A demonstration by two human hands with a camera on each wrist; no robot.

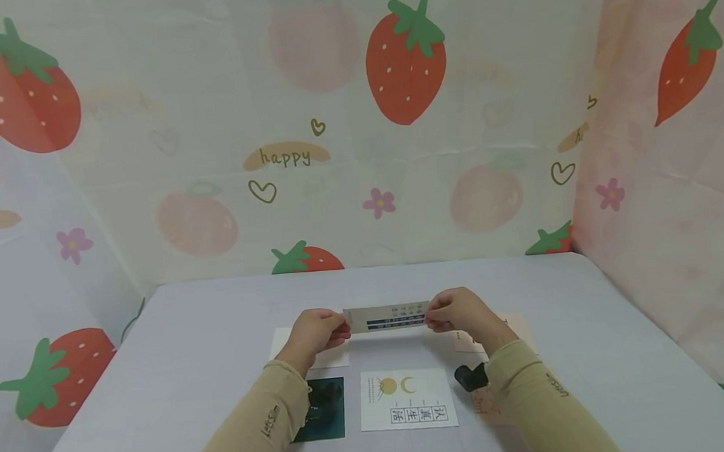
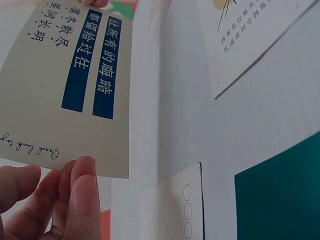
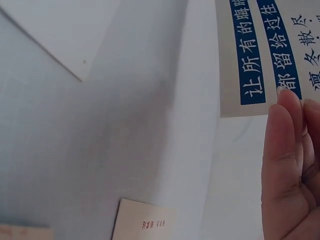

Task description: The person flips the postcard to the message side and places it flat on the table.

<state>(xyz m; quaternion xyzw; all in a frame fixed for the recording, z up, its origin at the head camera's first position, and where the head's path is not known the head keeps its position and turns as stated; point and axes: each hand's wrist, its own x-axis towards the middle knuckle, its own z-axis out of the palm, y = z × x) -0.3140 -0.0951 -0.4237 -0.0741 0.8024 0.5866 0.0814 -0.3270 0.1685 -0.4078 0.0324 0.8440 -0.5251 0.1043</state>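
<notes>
White card [image 1: 335, 358]: beyond-left of the sun-and-moon card [image 1: 407, 395], partly behind the left hand [image 1: 315, 331].
Dark green card [image 1: 327, 410]: directly left, partly hidden by the left sleeve [image 1: 256, 426].
Left hand: pinching the blue-banded card [image 1: 386, 318] at its left end.
Blue-banded card: raised beyond the sun-and-moon card.
Right hand [image 1: 463, 313]: pinching its right end.
Black object [image 1: 470, 378]: right of the sun-and-moon card.
Peach cards [image 1: 490, 409]: right too, partly behind the right arm [image 1: 547, 402].

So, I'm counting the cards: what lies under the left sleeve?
A dark green card shows its right part beside the left sleeve; its left edge is covered. Just beyond, a white card shows partly around the left hand. Anything else beneath the sleeve cannot be seen.
</notes>
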